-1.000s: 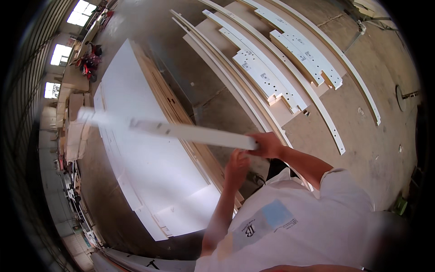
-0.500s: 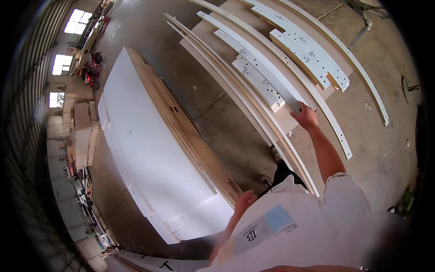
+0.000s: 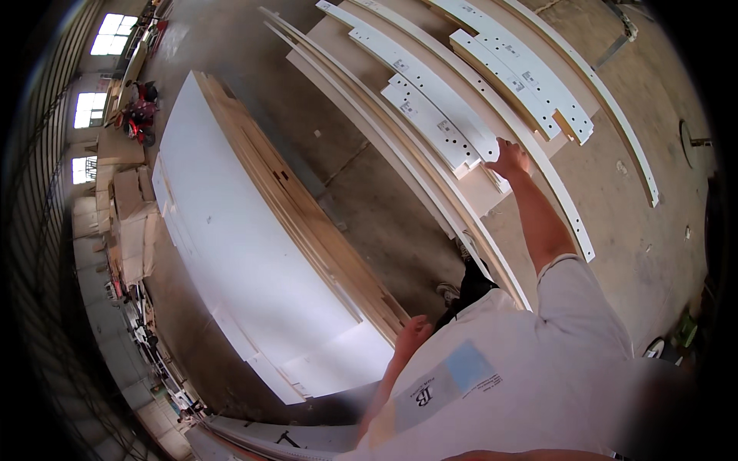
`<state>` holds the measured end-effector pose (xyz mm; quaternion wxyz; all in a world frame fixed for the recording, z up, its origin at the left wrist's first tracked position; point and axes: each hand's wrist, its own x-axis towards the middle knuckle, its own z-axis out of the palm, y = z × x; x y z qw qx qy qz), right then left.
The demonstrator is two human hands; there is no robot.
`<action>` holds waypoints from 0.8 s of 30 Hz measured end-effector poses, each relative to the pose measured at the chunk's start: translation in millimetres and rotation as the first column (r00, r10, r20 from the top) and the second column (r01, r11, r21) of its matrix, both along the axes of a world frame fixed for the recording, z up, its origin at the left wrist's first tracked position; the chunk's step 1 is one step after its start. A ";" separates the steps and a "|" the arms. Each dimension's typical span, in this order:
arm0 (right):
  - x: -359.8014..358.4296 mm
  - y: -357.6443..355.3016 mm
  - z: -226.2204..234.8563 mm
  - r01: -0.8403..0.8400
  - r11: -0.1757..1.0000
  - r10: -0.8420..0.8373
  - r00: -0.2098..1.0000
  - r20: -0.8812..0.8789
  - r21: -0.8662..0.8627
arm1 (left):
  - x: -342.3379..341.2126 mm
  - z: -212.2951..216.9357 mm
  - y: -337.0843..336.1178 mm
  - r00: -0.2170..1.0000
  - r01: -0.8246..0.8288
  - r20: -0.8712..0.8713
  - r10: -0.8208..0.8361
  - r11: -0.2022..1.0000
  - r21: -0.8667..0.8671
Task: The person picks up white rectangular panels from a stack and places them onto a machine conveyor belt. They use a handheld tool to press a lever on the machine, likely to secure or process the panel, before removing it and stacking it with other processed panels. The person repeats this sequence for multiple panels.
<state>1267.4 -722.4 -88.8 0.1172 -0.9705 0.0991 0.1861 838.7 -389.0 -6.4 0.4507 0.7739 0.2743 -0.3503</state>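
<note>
My right hand (image 3: 510, 160) is closed around the near end of a long white drilled board strip (image 3: 450, 107). This strip lies flat alongside a shorter white drilled board (image 3: 427, 123) on its left. The thumb rests by the strip's end, and the fingers go over its right edge. My left hand (image 3: 413, 332) hangs by my waist with curled fingers, close to the wooden edge of a stack of large white panels (image 3: 269, 253). Nothing shows in that hand.
More drilled white boards (image 3: 511, 65) lie on the right. Long narrow strips (image 3: 553, 184) flank them, and another pair of strips (image 3: 430, 177) runs toward my legs. Concrete floor (image 3: 361, 184) separates these from the panel stack. A red motorbike (image 3: 141, 115) stands far left.
The strip in my right hand has gone from tilted to flat, shifting left against the shorter drilled board. My left hand stays by my waist. The whole view has shifted slightly.
</note>
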 end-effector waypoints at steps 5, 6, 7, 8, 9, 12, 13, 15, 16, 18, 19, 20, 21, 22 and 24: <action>-31.3 -1.8 -27.8 -0.018 0.999 0.015 0.997 -0.074 -0.047 | -6.3 -12.0 10.2 1.000 -0.018 -0.020 0.019 0.998 0.064; -36.0 -2.2 -32.7 -0.014 0.999 0.013 0.999 -0.047 -0.032 | -11.2 -19.4 14.1 0.999 -0.037 -0.019 0.038 0.998 0.051; -39.6 -3.7 -38.2 -0.012 1.000 0.011 1.000 -0.021 -0.018 | -16.8 -26.1 18.1 0.998 -0.056 -0.019 0.056 0.998 0.039; -43.0 -5.2 -43.4 -0.004 1.000 0.004 1.000 0.004 -0.005 | -21.7 -32.3 22.6 0.997 -0.069 -0.019 0.070 0.997 0.024; -45.2 -5.3 -47.8 -0.011 1.000 0.012 0.998 0.054 -0.019 | -27.8 -37.7 25.5 0.997 -0.078 -0.013 0.078 0.997 0.027; -47.5 -6.9 -55.8 -0.022 0.999 0.024 0.997 0.074 -0.038 | -35.3 -41.2 21.0 0.995 -0.096 -0.007 0.096 0.994 0.044; -47.9 -6.0 -56.9 -0.034 0.998 0.037 0.997 0.072 -0.043 | -30.9 -27.2 12.1 0.995 -0.098 -0.011 0.099 0.993 0.062; -47.5 -3.1 -57.9 -0.057 0.997 0.060 0.996 0.066 -0.050 | -30.9 -21.3 4.4 0.994 -0.105 -0.022 0.107 0.992 0.070; -45.2 -3.1 -59.4 -0.061 0.996 0.065 0.995 0.071 -0.057 | -34.1 -22.8 1.5 0.993 -0.110 -0.029 0.112 0.992 0.060; -41.8 -4.9 -63.8 -0.076 0.995 0.081 0.994 0.076 -0.072 | -38.2 -22.2 -4.1 0.992 -0.126 -0.015 0.127 0.991 0.042; -40.8 -5.5 -65.1 -0.067 0.995 0.072 0.995 0.067 -0.074 | -39.1 -20.8 -7.5 0.991 -0.136 0.005 0.136 0.990 0.034; -39.2 -7.5 -65.1 -0.060 0.995 0.065 0.996 0.059 -0.076 | -40.3 -19.6 -11.3 0.989 -0.148 0.025 0.147 0.989 0.026; -35.5 -3.9 -65.3 -0.074 0.995 0.078 0.996 0.052 -0.073 | -39.6 -12.8 -17.5 0.989 -0.149 0.002 0.149 0.988 0.046; -30.0 -3.2 -65.6 -0.074 0.995 0.078 0.996 0.050 -0.073 | -30.0 -3.7 -17.3 0.990 -0.137 -0.017 0.138 0.989 0.061; -33.2 -3.2 -68.5 -0.078 0.994 0.082 0.995 0.050 -0.071 | -33.6 0.4 -18.1 0.986 -0.165 -0.029 0.167 0.984 0.066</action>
